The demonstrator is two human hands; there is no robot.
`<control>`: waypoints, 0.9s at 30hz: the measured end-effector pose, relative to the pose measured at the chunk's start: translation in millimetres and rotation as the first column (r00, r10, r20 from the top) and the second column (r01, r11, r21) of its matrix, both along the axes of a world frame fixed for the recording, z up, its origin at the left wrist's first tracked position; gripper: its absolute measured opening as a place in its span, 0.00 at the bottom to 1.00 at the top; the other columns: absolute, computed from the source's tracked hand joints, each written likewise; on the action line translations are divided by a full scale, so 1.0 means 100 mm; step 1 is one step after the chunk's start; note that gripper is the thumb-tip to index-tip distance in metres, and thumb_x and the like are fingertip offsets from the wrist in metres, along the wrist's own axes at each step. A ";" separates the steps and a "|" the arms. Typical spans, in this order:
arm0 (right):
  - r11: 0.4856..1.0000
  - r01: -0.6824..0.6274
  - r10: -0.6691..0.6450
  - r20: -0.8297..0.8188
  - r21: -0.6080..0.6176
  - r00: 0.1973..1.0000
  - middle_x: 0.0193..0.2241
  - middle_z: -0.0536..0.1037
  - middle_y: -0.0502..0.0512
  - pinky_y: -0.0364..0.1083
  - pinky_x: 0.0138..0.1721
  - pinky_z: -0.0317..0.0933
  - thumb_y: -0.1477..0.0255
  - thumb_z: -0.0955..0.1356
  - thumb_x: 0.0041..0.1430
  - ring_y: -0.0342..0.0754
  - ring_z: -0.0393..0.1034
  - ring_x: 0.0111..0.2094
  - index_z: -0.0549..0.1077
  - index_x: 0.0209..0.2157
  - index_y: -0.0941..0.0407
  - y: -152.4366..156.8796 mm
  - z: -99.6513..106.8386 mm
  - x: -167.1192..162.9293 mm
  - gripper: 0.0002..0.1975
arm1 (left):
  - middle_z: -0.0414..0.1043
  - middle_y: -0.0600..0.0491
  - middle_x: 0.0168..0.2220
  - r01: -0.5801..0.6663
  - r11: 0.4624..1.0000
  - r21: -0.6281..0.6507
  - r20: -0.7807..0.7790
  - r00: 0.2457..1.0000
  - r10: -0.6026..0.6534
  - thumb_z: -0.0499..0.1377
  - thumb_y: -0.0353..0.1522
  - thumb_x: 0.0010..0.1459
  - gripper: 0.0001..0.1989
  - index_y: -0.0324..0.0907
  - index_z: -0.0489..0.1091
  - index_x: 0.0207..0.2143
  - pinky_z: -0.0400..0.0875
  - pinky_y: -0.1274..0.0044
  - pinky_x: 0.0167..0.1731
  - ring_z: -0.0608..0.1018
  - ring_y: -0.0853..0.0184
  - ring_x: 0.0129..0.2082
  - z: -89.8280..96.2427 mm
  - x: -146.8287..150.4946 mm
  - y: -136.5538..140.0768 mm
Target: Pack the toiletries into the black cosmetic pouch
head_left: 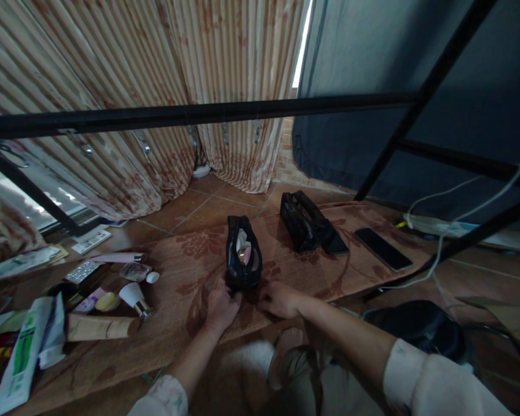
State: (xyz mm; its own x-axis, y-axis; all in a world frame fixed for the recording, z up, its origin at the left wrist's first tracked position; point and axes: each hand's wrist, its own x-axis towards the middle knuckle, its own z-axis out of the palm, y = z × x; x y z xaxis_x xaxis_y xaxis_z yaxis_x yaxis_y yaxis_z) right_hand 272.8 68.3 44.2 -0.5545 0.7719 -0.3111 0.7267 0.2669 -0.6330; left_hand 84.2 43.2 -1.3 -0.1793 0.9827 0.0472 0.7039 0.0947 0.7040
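Observation:
A small black pouch (244, 277) stands unzipped on the patterned cloth in front of me, with white and pink items (245, 254) showing inside. My left hand (223, 307) is closed at the near left corner of the pouch, its fingers on the black material. At the near right corner is my right hand (281, 300), fingers curled in together; what they hold, if anything, is hidden. Beyond, to the right, sits a second black bag (301, 222) with a strap or flap lying beside it.
On the left lie several cosmetics, among them a beige tube (99, 327), a white and green tube (23, 352) and a white-capped brush-like item (134, 297). A phone (383, 248) rests at right by a white cable (442, 248). A black metal bar (199, 111) crosses ahead.

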 end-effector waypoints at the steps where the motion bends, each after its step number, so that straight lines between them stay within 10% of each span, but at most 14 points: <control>1: 0.999 0.042 -0.042 -0.010 0.019 0.999 0.25 0.78 0.54 0.42 0.27 0.56 0.73 0.67 0.51 0.46 0.70 0.28 0.77 0.25 0.56 0.03 0.02 0.01 0.06 | 0.70 0.54 0.30 0.003 1.000 0.021 0.003 1.000 -0.003 0.57 0.27 0.48 0.22 0.37 0.63 0.48 0.66 0.77 0.33 0.74 0.68 0.30 0.00 0.00 0.00; 9: 0.957 0.291 -0.281 -0.270 -0.003 0.921 0.44 0.78 0.58 0.45 0.42 0.62 0.77 0.68 0.50 0.51 0.72 0.42 0.61 0.58 0.57 0.08 0.06 0.01 0.32 | 0.72 0.55 0.31 0.039 0.999 0.024 0.073 0.997 -0.041 0.58 0.28 0.49 0.20 0.40 0.64 0.47 0.68 0.75 0.35 0.75 0.68 0.31 0.04 0.00 -0.02; 27: 0.984 0.179 -0.173 -0.174 0.019 0.969 0.48 0.76 0.63 0.49 0.47 0.61 0.73 0.68 0.52 0.56 0.71 0.49 0.54 0.62 0.59 -0.02 0.02 -0.12 0.37 | 0.71 0.54 0.28 0.100 0.995 0.019 -0.005 0.995 -0.100 0.60 0.39 0.50 0.19 0.41 0.66 0.43 0.67 0.74 0.30 0.75 0.65 0.29 -0.03 -0.05 -0.01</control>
State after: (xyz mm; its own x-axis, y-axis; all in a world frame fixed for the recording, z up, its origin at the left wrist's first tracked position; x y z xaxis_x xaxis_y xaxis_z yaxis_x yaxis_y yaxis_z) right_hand 260.9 66.3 46.4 -0.4514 0.8707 -0.1953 0.6462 0.1681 -0.7444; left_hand 78.9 42.2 -3.8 -0.0795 0.9946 0.0669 0.7122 0.0098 0.7019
